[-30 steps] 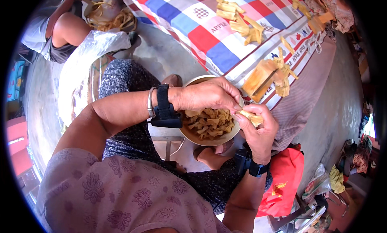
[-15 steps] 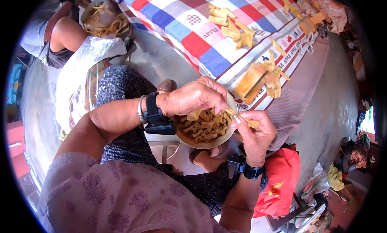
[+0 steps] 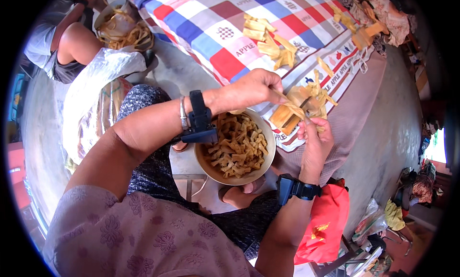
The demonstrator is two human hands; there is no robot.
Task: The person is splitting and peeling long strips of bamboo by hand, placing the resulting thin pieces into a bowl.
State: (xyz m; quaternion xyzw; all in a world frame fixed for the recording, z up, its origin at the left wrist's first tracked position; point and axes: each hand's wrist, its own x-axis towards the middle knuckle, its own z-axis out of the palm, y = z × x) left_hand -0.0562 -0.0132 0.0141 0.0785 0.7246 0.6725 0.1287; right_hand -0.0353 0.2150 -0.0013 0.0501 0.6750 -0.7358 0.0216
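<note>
Up and to the right of a pale round bowl (image 3: pixel 271 142), both my hands are raised. My left hand (image 3: pixel 257 89) pinches one end of a yellowish dried fibrous strip (image 3: pixel 296 108). The fingers of my right hand (image 3: pixel 316 144) are closed on its lower end, so the strip stretches between the hands. Many short cut pieces (image 3: pixel 238 145) of the same material fill the bowl below. Behind the strip, partly hidden by it, a light wooden block (image 3: pixel 282 118) sits at the cloth's edge. Loose strips (image 3: pixel 324 89) lie beside the block.
More strips (image 3: pixel 273 43) lie on the checked cloth (image 3: pixel 184 25). A clear plastic bag (image 3: pixel 88 92) stands at my left, and a red bag (image 3: pixel 326 224) at my right. Another person (image 3: pixel 79 40) sits at the upper left beside a bucket of strips (image 3: pixel 125 30).
My hands have moved from over the bowl up and to the right, to the wooden block. The strip is now stretched longer between them, and the bowl's contents show more fully.
</note>
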